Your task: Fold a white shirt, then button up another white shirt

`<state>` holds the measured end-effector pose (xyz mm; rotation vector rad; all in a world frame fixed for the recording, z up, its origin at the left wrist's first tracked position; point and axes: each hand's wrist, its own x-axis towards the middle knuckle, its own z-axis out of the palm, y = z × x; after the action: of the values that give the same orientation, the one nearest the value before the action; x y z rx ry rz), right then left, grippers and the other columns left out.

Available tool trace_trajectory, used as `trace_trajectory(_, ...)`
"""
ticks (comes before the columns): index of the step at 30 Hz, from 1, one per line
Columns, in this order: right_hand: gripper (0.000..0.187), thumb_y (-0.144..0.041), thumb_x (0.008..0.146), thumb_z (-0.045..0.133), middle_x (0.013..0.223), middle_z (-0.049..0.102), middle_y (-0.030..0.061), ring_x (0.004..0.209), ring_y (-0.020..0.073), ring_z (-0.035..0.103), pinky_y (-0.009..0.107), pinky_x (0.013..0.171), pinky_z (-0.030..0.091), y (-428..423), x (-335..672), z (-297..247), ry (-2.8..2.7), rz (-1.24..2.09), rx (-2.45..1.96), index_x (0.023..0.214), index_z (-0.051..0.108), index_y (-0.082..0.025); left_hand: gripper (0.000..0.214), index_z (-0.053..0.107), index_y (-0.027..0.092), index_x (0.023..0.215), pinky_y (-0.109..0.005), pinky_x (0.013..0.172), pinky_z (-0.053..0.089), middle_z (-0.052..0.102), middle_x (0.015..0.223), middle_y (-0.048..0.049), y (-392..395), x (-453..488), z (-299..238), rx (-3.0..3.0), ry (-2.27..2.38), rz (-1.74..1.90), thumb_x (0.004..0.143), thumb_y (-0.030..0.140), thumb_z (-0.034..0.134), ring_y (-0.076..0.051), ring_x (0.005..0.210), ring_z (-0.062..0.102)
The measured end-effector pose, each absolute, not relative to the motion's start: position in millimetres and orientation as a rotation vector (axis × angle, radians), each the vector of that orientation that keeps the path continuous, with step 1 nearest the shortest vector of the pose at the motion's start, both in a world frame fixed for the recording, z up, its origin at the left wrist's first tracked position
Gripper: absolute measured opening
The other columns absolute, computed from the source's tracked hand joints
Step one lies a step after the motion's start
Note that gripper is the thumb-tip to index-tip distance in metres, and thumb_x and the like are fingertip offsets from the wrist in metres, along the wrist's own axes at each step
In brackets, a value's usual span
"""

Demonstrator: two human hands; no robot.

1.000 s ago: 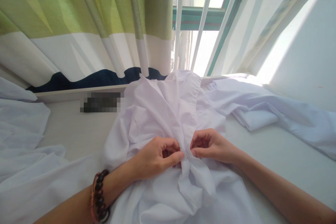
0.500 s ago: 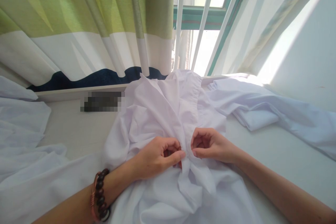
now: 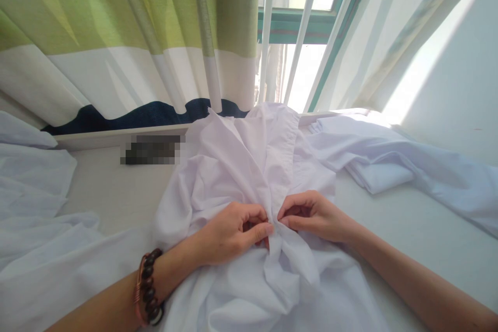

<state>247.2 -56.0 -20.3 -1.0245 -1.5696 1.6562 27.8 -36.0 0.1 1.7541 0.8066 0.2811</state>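
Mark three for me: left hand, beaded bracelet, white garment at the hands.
Left hand (image 3: 233, 231): head view, on the back of the hand.
Beaded bracelet (image 3: 148, 284): head view, on the dark beads.
White garment (image 3: 249, 181): head view, on cloth just above the left hand.

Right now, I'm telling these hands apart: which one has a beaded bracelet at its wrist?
The left hand, pinching white cloth: a dark beaded bracelet circles its wrist. The right hand, also at the cloth, has a bare wrist.

I have a rumpled white cloth garment lying in loose folds, its far end near the green-and-white fabric curtain.
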Motion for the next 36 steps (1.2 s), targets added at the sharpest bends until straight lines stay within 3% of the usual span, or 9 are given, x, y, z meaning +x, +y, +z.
trace_trajectory(16, 0.007, -0.024, 0.08, 0.064, 0.071, 0.06, -0.0012, 0.061, 0.0093, 0.052, 0.02, 0.055, 0.04, -57.3, 245.8, -20.0, -1.659, 1.547, -1.018, 0.079, 0.062, -0.017, 0.022, 0.056, 0.016, 0.074, -0.019, 0.058, 0.039, 0.064, 0.066, 0.0029, -36.7, 30.1, 0.0, 1.653, 0.81, 0.307, 0.089, 0.033, 0.054, -0.009, 0.061, 0.055)
trace_trajectory(36, 0.014, -0.028, 0.083, 0.064, 0.07, 0.064, 0.0001, 0.06, 0.0096, 0.053, 0.021, 0.057, 0.043, -54.1, 248.5, -19.7, -1.753, 1.513, -1.009, 0.079, 0.069, -0.015, 0.017, 0.059, 0.016, 0.078, -0.018, 0.055, 0.04, 0.067, 0.068, 0.0028, -37.2, 30.4, -1.5, 1.688, 0.797, 0.322, 0.088, 0.029, 0.055, -0.009, 0.061, 0.059)
